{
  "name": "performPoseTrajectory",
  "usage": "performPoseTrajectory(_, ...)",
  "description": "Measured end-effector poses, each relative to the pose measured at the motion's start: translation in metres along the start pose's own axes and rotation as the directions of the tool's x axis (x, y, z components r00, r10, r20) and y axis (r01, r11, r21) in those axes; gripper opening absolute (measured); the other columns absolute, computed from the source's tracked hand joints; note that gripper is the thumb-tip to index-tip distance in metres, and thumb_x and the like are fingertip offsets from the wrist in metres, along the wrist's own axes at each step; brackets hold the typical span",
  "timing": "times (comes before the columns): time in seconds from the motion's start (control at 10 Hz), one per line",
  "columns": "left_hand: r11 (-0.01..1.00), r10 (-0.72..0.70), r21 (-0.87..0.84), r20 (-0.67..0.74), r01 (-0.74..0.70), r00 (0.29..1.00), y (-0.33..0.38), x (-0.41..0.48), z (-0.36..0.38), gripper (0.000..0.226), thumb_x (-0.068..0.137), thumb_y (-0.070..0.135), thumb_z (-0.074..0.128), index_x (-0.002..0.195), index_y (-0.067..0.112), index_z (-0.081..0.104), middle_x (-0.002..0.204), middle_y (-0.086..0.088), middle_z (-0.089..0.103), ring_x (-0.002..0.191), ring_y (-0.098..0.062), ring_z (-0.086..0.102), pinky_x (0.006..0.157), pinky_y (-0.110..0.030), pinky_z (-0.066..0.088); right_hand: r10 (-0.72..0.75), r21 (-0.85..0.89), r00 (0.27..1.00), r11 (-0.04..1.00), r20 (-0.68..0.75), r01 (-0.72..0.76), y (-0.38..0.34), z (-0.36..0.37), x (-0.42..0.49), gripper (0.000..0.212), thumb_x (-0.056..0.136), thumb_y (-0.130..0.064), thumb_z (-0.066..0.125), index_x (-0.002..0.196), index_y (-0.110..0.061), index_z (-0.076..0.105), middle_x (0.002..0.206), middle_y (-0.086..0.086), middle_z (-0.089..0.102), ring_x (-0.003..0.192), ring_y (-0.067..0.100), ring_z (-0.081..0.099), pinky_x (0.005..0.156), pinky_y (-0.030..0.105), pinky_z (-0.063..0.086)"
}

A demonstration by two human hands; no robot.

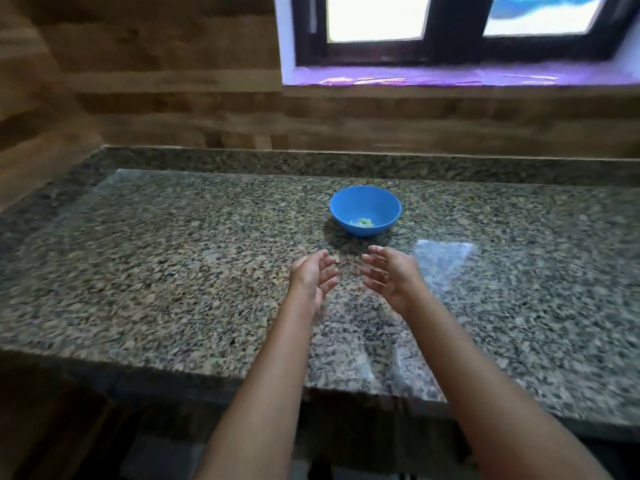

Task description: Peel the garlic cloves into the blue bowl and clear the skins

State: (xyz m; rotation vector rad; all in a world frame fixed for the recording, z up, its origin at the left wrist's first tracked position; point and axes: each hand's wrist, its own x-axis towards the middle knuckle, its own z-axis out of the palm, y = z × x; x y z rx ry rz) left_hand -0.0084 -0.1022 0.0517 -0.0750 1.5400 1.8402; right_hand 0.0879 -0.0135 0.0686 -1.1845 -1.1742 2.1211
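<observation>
1. I read no lettering on anything; the whole view is soft and a bit blurred.
2. Surface: a speckled granite countertop (173, 258), polished, grey-brown with black flecks. It carries pale window glare on its right half and has a straight front edge near me.
3. A raised granite lip (311, 161) of the same stone runs along the back of the counter.
4. Room: a wood-grain panelled wall (156, 81) in horizontal brown bands stands behind and wraps round the left corner.
5. Top right there is a dark-framed window (450, 46) with bright frosted panes, and a purple sill (415, 77) glossy beneath it.
6. The round blue bowl (365, 211), smooth and matte, sits upright on the counter past mid-depth, slightly right of centre.
7. The pale peeled garlic cloves (362, 222) lie in a small heap at the bottom of that bowl; I can't count them.
8. The left hand (313, 277) is empty, fingers loosely spread and slightly bent, palm turned inward.
9. The right hand (391, 275) is likewise empty, fingers spread, palm facing the left one.
10. Both hands are just in front of the bowl, apart from it and from each other, bare forearms reaching in from the bottom edge. I can't tell whether they touch the stone.
</observation>
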Motion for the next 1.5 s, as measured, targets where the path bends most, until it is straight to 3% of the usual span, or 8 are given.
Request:
performPoseTrajectory(0.1,0.994,0.01,0.112,-0.021,-0.008,1.0,0.001,0.022,0.011,0.015,0.095,0.011,0.049,0.08,0.011,0.054,0.074,-0.004,0.056,0.051,-0.012,0.053,0.04,-0.018,0.041,0.007,0.001,0.999,1.0,-0.049,-0.007,-0.003,-0.007,0.021,0.015,0.093,-0.018,0.046,0.1,-0.011,0.058,0.082,0.004,0.062,0.069,0.022,0.057,0.058,0.029,0.046)
performPoseTrajectory(0.2,0.949,0.007,0.316,-0.032,0.003,0.999,-0.005,0.054,0.012,0.012,0.091,0.004,0.052,0.099,0.0,0.059,0.07,-0.007,0.055,0.048,-0.012,0.048,0.037,-0.02,0.036,0.004,-0.016,0.996,1.0,-0.087,-0.006,-0.008,-0.008,0.042,0.018,0.093,-0.017,0.048,0.105,-0.009,0.058,0.084,0.004,0.063,0.068,0.021,0.058,0.057,0.029,0.046)
performPoseTrajectory(0.4,0.757,0.103,0.653,-0.103,-0.011,0.989,-0.013,0.092,0.028,0.023,0.081,0.018,0.071,0.098,0.006,0.061,0.099,-0.012,0.066,0.079,-0.024,0.06,0.07,-0.027,0.048,0.016,0.008,0.992,1.0,-0.124,-0.015,-0.012,-0.011,0.069,0.016,0.094,-0.017,0.048,0.106,-0.01,0.056,0.086,0.006,0.063,0.066,0.02,0.058,0.056,0.028,0.046)
performPoseTrajectory(0.6,0.599,0.207,0.801,-0.128,-0.022,0.97,-0.016,0.097,0.038,0.027,0.082,0.018,0.07,0.102,0.002,0.061,0.107,-0.015,0.065,0.097,-0.029,0.061,0.069,-0.026,0.037,0.037,-0.029,0.991,0.999,-0.127,-0.041,-0.015,-0.021,0.084,0.017,0.095,-0.017,0.044,0.103,-0.009,0.057,0.083,0.006,0.062,0.066,0.02,0.056,0.058,0.029,0.044)
performPoseTrajectory(1.0,0.627,0.483,0.697,0.003,-0.348,0.876,0.03,0.093,0.094,0.021,0.083,0.026,0.065,0.09,0.006,0.067,0.086,-0.004,0.067,0.076,-0.018,0.059,0.064,-0.021,0.039,0.05,-0.012,0.992,0.999,-0.119,-0.052,-0.03,-0.036,0.097,0.017,0.096,-0.017,0.042,0.089,-0.013,0.057,0.08,0.004,0.06,0.063,0.019,0.054,0.057,0.027,0.043)
performPoseTrajectory(1.1,0.66,0.409,0.684,0.021,-0.312,0.912,0.038,0.104,0.109,0.022,0.087,0.027,0.063,0.089,0.005,0.066,0.089,-0.011,0.069,0.084,-0.028,0.066,0.076,-0.031,0.053,0.046,-0.005,0.993,0.999,-0.11,-0.046,-0.036,-0.037,0.098,0.018,0.096,-0.017,0.041,0.086,-0.014,0.056,0.08,0.004,0.06,0.064,0.019,0.054,0.057,0.029,0.043)
performPoseTrajectory(1.2,0.701,0.399,0.632,0.038,-0.331,0.916,0.039,0.106,0.113,0.037,0.093,0.033,0.054,0.064,0.01,0.054,0.06,-0.006,0.059,0.071,-0.029,0.066,0.073,-0.041,0.056,0.023,0.012,0.994,1.0,-0.106,-0.022,-0.042,-0.042,0.098,0.018,0.096,-0.017,0.042,0.087,-0.014,0.057,0.079,0.004,0.061,0.064,0.019,0.055,0.057,0.029,0.043)
performPoseTrajectory(1.5,0.864,0.286,0.433,0.002,-0.258,0.958,0.014,0.078,0.085,0.039,0.1,0.035,0.036,0.091,0.008,0.062,0.075,-0.002,0.062,0.053,-0.014,0.051,0.045,-0.024,0.038,-0.007,0.042,0.996,0.999,-0.088,0.01,-0.05,-0.058,0.081,0.018,0.097,-0.019,0.043,0.092,-0.012,0.059,0.086,0.006,0.063,0.068,0.021,0.058,0.059,0.03,0.046)
